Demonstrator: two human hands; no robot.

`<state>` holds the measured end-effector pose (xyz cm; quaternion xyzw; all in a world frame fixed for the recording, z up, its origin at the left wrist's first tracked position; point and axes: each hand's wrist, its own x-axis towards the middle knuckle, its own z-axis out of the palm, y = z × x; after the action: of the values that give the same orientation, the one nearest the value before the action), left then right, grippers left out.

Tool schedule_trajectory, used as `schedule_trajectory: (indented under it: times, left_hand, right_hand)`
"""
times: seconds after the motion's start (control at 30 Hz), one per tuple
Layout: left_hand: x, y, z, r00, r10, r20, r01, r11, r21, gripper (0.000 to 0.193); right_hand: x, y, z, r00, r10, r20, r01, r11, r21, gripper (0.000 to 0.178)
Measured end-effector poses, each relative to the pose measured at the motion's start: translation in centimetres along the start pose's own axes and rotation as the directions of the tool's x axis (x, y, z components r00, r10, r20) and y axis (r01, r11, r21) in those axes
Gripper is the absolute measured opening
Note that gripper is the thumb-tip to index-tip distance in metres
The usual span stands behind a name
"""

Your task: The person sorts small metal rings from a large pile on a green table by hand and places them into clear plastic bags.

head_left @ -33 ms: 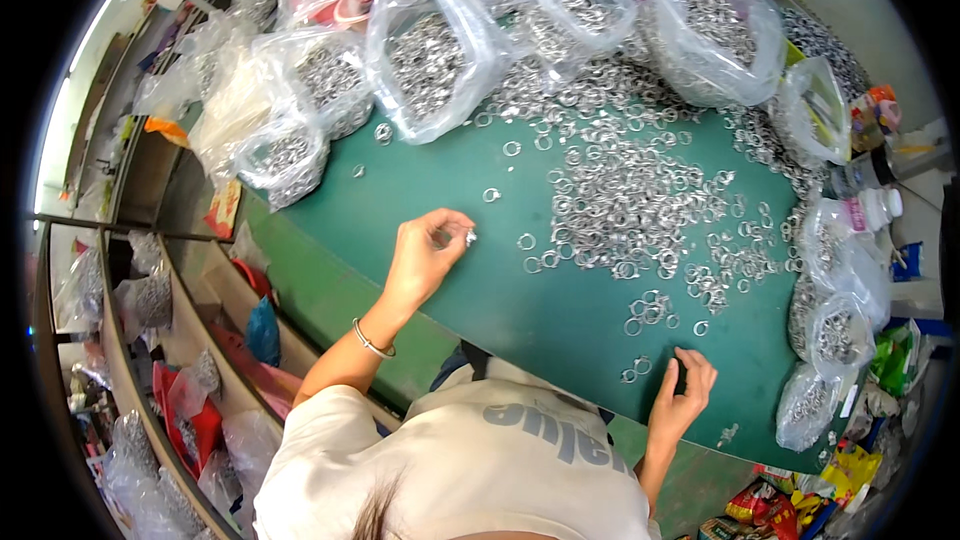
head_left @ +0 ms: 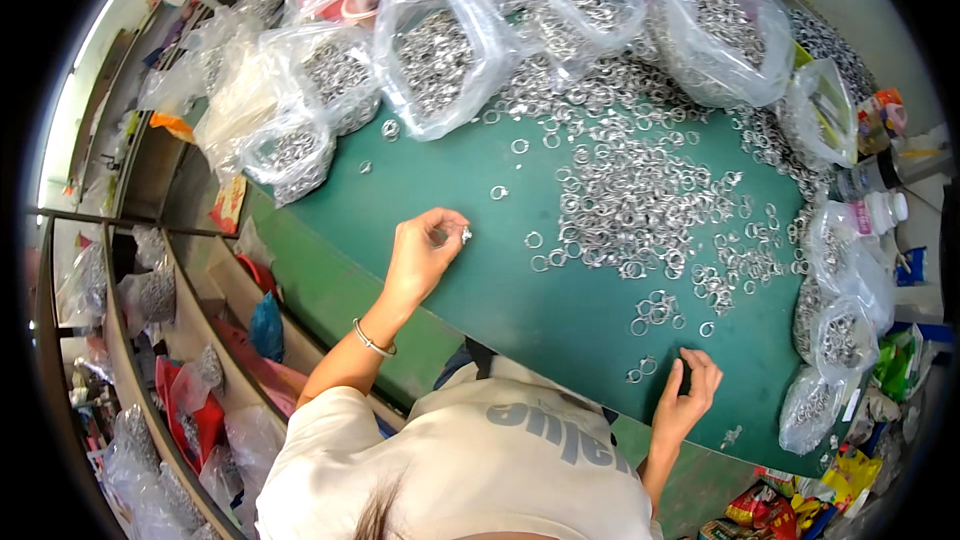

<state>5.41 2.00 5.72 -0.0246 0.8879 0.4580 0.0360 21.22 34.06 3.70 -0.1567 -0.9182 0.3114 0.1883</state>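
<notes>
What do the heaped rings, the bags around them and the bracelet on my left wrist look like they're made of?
The rings look like bright silvery metal, judging by their glints; which metal isn't clear. The bags are probably glossy plastic film: wrinkled, translucent, with contents showing through. The bracelet seems metallic, smooth and silvery, catching light, though plastic can't be ruled out.

A green floor (head_left: 322, 265) shows beside a big green table (head_left: 425, 180). Brown shelves (head_left: 222, 278) fill the lower left side. A long, bright white strip (head_left: 54, 135) shines at the upper left.
</notes>
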Motion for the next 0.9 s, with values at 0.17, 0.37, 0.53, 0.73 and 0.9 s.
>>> schedule_trajectory:
  times: [0.17,0.37,0.53,0.73,0.9]
  left_hand:
    - [-2.2,-3.4,-0.8,0.988,0.124,-0.088,-0.103,0.972,0.212,0.008]
    - [-3.3,-4.0,0.1,0.945,0.320,-0.060,-0.282,0.896,0.343,0.034]
    - [-3.7,-4.9,1.3,0.931,0.363,0.028,-0.340,0.840,0.423,0.030]
    - [-1.8,-6.0,-0.5,0.914,0.392,-0.107,-0.248,0.745,0.619,0.036]
    - [-1.8,-1.4,3.3,0.890,0.441,0.117,-0.453,0.821,0.347,0.043]
  right_hand:
    - [0.3,-0.9,0.3,0.997,-0.048,0.054,0.048,0.999,0.001,0.017]
    - [0.4,-2.1,1.1,0.989,-0.076,0.124,0.071,0.997,0.041,0.020]
    - [2.3,-4.4,2.5,0.958,-0.169,0.231,0.154,0.985,0.084,0.022]
    - [5.1,-9.1,7.5,0.851,-0.380,0.362,0.330,0.924,0.193,0.036]
    - [4.6,-8.8,10.7,0.786,-0.464,0.409,0.494,0.869,0.037,0.039]
